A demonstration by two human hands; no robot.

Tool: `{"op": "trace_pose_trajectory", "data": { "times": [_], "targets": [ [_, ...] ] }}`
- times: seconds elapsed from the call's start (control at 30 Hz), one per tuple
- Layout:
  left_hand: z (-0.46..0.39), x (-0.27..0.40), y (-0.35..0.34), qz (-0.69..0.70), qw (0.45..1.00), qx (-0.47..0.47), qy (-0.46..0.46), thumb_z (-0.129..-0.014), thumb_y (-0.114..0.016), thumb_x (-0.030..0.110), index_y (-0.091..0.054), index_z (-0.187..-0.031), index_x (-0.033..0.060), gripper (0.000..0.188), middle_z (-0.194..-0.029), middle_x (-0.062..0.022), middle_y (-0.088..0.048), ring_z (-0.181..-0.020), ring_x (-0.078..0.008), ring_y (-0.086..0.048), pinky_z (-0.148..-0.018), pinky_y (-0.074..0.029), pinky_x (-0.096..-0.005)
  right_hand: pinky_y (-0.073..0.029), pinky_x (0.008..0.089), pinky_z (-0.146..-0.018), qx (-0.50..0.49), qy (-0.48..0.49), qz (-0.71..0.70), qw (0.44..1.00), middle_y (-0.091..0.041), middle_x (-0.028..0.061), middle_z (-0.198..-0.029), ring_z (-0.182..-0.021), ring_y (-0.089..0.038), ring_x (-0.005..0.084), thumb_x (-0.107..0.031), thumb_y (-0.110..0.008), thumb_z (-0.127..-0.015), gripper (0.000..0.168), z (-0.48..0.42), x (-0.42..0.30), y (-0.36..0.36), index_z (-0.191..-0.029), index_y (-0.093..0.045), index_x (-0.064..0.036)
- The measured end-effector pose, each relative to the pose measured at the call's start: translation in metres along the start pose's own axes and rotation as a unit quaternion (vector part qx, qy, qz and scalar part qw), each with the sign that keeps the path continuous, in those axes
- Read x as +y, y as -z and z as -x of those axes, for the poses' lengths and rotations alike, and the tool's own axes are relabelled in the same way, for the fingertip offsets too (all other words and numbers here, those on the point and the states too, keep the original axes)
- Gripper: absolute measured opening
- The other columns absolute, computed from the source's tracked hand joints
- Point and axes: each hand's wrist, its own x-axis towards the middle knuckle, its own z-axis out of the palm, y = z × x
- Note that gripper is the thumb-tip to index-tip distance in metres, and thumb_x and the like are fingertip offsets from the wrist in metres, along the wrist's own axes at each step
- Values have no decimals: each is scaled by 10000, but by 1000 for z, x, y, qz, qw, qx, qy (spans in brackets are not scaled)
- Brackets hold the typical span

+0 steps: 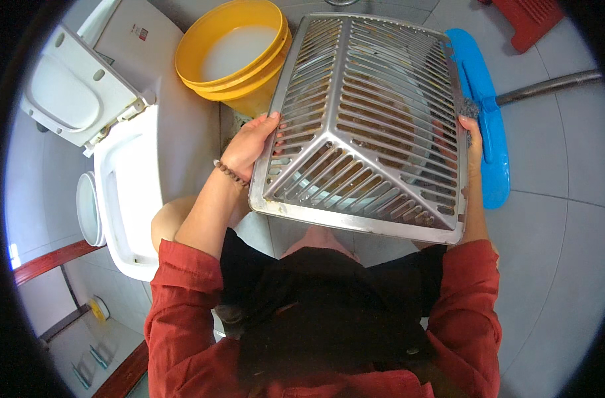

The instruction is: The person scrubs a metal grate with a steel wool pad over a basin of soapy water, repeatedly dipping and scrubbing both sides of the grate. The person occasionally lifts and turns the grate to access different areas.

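Observation:
A slotted metal grille cover (334,124) with a raised, bent middle and brownish residue is held up before me. My left hand (250,144) grips its left edge, the thumb on top and fingertips showing through the slots. My right hand (471,139) grips its right edge and has a grey scouring pad (468,108) beside the thumb; whether the hand also holds the pad I cannot tell. Through the slots a light-coloured basin (312,191) with brownish contents shows beneath, mostly hidden by the grille.
A yellow bucket (277,59) of cloudy liquid stands behind my left hand, beside a white toilet (103,199) with its lid raised. At the right lies a blue broom or squeegee head (494,144) with a metal pole (548,87). A red plastic stool (526,25) is at the upper right.

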Motion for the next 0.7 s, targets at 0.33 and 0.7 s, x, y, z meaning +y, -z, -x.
{"op": "trace_pose_trajectory", "data": {
  "times": [0.33, 0.7],
  "targets": [
    [5, 1, 5, -14, 1000, -10, 6, -915, -478, 230, -536, -904, 66, 174, -760, -10, -571, -598, -79, -522, -533, -445, -212, -379, 353, -880, 9, -106, 53, 993, -468, 143, -1224, -999, -531, 295, -548, -551, -652, 754, -25, 26, 21, -1233, -477, -75],
    [18, 13, -19, 9, 1000, -11, 4, -909, -484, 195, -502, -879, 66, 135, -707, 11, -490, -550, -83, -452, -475, -413, -222, -431, 332, -828, -64, -47, -16, 997, -573, 123, -1069, -934, -564, 226, -475, -534, -694, 599, -34, 41, 30, -1133, -534, -66]
  ]
}}
